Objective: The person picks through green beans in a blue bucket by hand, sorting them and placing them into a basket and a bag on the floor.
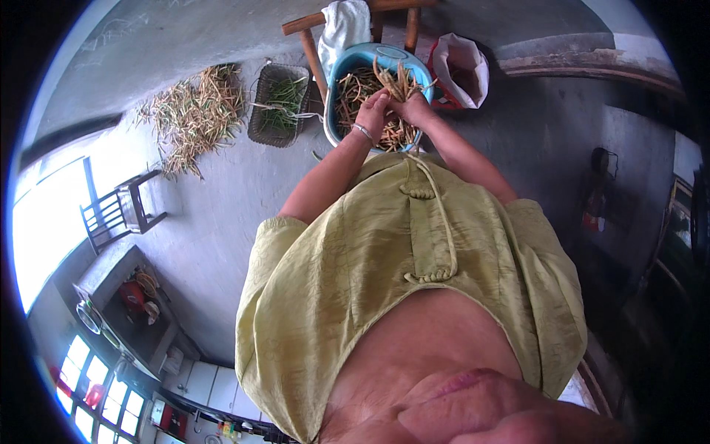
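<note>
Held above a blue plastic tub [331, 105] is a bunch of dry tan bean pods [395, 82]. My right hand [415, 109] grips their lower ends, and the tips fan upward and away from me. My left hand [373, 115], with a silver bangle on its wrist, meets the right one at the bunch. Its thumb and fingertips pinch at the base of the pods; what exactly lies between them is partly hidden. More loose dry pods [353, 89] fill the tub beneath both hands.
A white towel [345, 28] hangs on a wooden chair [307, 23] behind the tub. On the right stands an open white-lined sack [465, 61]. Leftward are a basket [275, 136] of green pods, a spread pile of pods [197, 114] and a small chair [130, 208].
</note>
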`<state>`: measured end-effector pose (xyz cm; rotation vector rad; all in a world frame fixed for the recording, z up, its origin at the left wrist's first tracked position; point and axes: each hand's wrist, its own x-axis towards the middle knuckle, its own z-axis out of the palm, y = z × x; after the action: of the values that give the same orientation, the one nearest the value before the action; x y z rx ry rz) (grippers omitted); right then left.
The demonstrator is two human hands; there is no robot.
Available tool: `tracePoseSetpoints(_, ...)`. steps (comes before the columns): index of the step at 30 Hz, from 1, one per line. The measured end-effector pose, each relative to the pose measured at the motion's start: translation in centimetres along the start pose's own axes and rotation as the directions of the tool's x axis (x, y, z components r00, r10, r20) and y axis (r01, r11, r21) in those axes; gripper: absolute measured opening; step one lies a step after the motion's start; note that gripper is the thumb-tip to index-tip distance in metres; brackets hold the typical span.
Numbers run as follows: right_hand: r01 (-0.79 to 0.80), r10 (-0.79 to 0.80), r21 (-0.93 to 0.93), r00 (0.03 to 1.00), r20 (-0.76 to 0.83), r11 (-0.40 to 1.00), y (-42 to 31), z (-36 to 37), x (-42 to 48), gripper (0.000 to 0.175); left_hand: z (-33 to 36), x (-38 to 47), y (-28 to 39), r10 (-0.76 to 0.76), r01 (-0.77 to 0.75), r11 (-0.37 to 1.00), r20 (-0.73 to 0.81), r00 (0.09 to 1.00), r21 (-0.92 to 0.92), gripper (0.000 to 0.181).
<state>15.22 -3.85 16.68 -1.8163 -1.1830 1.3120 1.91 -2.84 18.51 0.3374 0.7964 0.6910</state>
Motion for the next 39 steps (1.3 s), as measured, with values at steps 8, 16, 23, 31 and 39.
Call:
tracePoseSetpoints(8, -0.081, 0.132, 0.244, 0.971, -0.199, 0.966, 2.6, -10.3, 0.3, 0.013, -0.2, -0.1, -1.0, -0.057, 0.062, 0.998, -0.137, 0.989, 0.028, 0.036)
tracePoseSetpoints(16, -0.241, 0.277, 0.151, 0.907, -0.318, 0.959, 5.3, -22.2, 5.4, 0.017, 0.1, -1.2, -2.6, -0.028, -0.001, 0.993, -0.248, 0.968, -0.117, 0.031)
tracePoseSetpoints(23, -0.492, 0.412, -0.301, 0.863, -0.292, 0.817, 16.4, -28.4, 13.7, 0.042, 1.9, -3.0, -6.4, 0.048, -0.124, 0.979, -0.41, 0.911, -0.161, 0.03)
tracePoseSetpoints(31, -0.268, 0.25, -0.544, 0.962, -0.108, 0.795, 15.7, -26.5, 15.3, 0.041, 3.5, -4.7, -8.2, -0.003, -0.116, 0.971, -0.501, 0.865, -0.207, 0.027)
tracePoseSetpoints(39, -0.305, 0.359, -0.193, 0.842, 0.402, 0.933, 9.0, -15.2, 11.6, 0.028, 2.1, -4.9, -8.1, -0.015, -0.101, 0.97, -0.468, 0.884, -0.222, 0.028)
